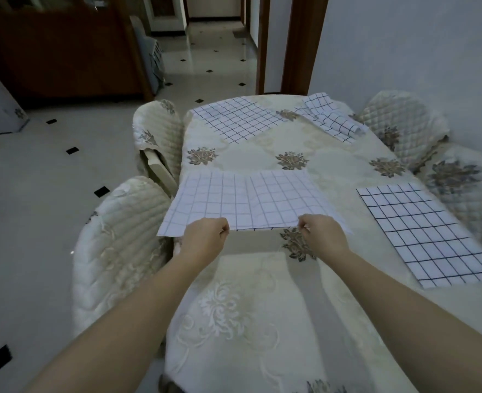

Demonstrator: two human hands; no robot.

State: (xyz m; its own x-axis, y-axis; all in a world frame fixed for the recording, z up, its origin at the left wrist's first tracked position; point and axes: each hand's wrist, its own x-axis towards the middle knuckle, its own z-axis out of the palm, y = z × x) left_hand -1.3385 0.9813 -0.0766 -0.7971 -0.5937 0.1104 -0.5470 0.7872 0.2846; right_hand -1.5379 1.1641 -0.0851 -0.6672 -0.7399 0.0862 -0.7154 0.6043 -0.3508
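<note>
With left hand (205, 237) and right hand (321, 234), fingers curled, pinching near edge of checked cloth (248, 199). Held spread over left side of table (262, 307), apart from second cloth (427, 234) flat at right.

Your left grip (205, 236) and right grip (323, 234) curl over the near edge of the checked cloth (245, 199), so your fingertips are hidden from you. That cloth covers the left edge of the desk (262, 307) beneath it. Your forearms run off the bottom of the picture. At the far end, the crumpled cloth (330, 120) folds over itself, hiding its outline.
</note>
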